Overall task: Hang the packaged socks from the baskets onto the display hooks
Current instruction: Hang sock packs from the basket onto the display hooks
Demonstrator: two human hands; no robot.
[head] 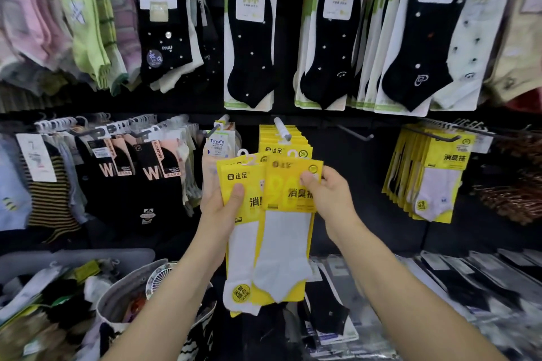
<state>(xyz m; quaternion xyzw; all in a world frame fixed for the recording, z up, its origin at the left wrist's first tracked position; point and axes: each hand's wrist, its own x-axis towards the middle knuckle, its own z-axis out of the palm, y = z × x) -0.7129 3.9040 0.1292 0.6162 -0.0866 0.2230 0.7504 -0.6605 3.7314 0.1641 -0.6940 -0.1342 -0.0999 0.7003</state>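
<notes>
Two yellow packs of white ankle socks are held up in front of the lower row of the display. The left pack [243, 246] is gripped by the left hand [218, 211], with the thumb pressed on its yellow front and the fingers curled behind it. The right pack [284, 237] overlaps the left one slightly and is pinched near its upper right corner by the right hand [328, 193], thumb in front and fingers behind. Both packs are upright, with their white hanger tabs at the top, just below a white-tipped display hook [282, 129]. On that hook a stack of matching yellow packs [283, 145] is already hung, directly behind the two held packs. Neither held pack is on the hook yet.

To the right, a bare hook [356, 133] is seen, and beyond it a second bunch of yellow packs [434, 176]. Black ankle socks on white cards [249, 38] are hung in the row above. At lower left a grey basket [88, 256] filled with mixed sock packs is seen, and beside it a grey tub [129, 283] in which what may be a small white fan [159, 278] lies, though blur makes that uncertain.
</notes>
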